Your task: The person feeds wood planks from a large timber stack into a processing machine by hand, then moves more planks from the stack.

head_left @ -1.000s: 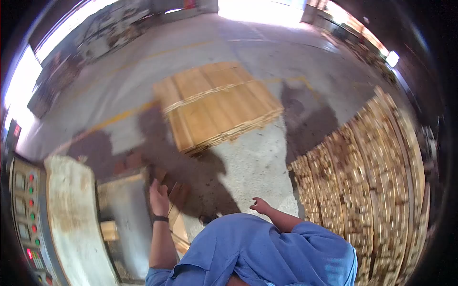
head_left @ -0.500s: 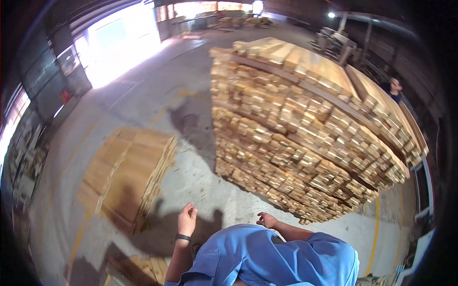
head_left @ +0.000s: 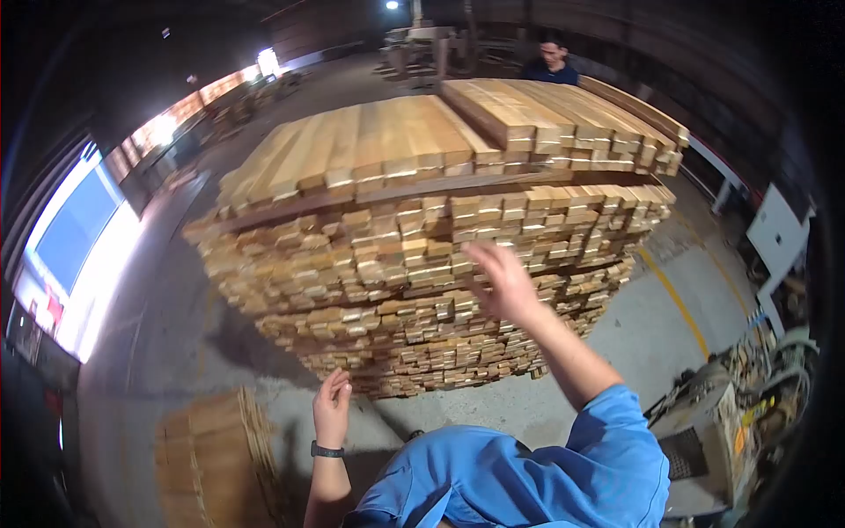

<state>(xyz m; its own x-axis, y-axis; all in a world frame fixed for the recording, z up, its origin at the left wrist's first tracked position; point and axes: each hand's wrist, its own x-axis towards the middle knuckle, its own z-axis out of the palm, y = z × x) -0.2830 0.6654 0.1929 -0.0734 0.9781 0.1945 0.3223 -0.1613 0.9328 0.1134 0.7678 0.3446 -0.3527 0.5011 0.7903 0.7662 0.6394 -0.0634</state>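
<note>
A tall stack of wooden planks [head_left: 414, 255] fills the middle of the head view, its cut ends facing me in many layers. My right hand [head_left: 502, 280] is raised in front of the stack's end face, fingers stretched loosely toward the plank ends, with nothing held. Lower down, my left hand [head_left: 332, 409] hangs near the foot of the stack, its fingers slightly bent and apart, and it is empty too. A dark band [head_left: 326, 451] circles my left wrist.
Behind the stack's far right side stands a person [head_left: 553, 63] in dark clothing. On the floor at lower left lies a lower pile of boards [head_left: 220, 462]. A machine [head_left: 704, 440] stands at the right, beyond a yellow floor line [head_left: 676, 299]. Bright doorway [head_left: 79, 229] at left.
My view has turned right, so the stack now faces me and the board pile sits lower left. My right hand has risen from beside my body to the front of the plank ends.
</note>
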